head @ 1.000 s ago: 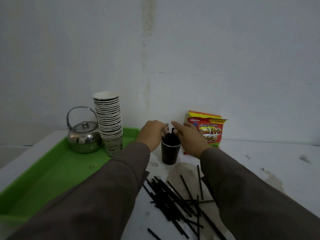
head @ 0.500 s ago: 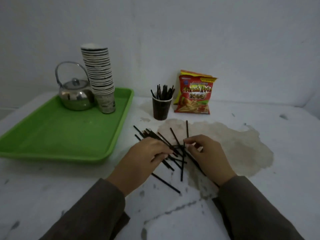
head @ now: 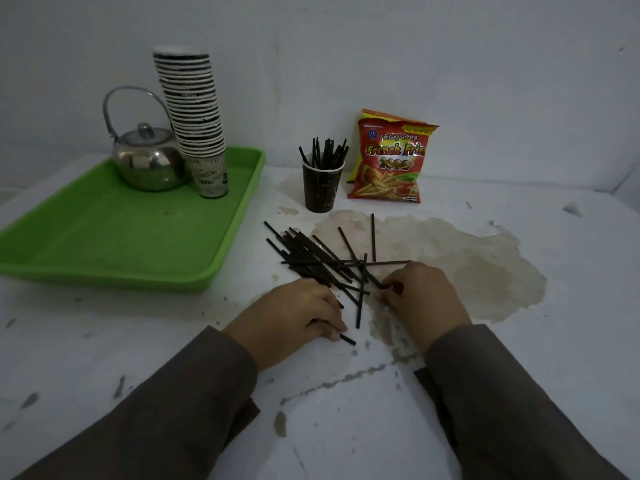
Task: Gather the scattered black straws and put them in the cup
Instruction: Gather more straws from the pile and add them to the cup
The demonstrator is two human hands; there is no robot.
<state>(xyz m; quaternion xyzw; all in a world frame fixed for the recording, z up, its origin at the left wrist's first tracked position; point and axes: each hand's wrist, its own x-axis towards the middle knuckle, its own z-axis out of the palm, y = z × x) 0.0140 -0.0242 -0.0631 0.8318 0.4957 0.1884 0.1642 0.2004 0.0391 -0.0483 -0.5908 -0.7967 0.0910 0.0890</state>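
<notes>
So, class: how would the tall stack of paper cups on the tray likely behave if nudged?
The cup stack is tall, narrow and visibly leaning, so it would probably tip. Being paper, it likely slides lightly across the green tray.

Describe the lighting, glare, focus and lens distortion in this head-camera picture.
Head view: dim, flat light with a grey-blue cast and only faint shadows; small highlights glint on the metal kettle; the straws on the table and the cup look reasonably sharp; the wide lens bows the green tray and stretches the sleeves at the bottom edge.

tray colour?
Bright green tray, clearest in the head view.
</notes>
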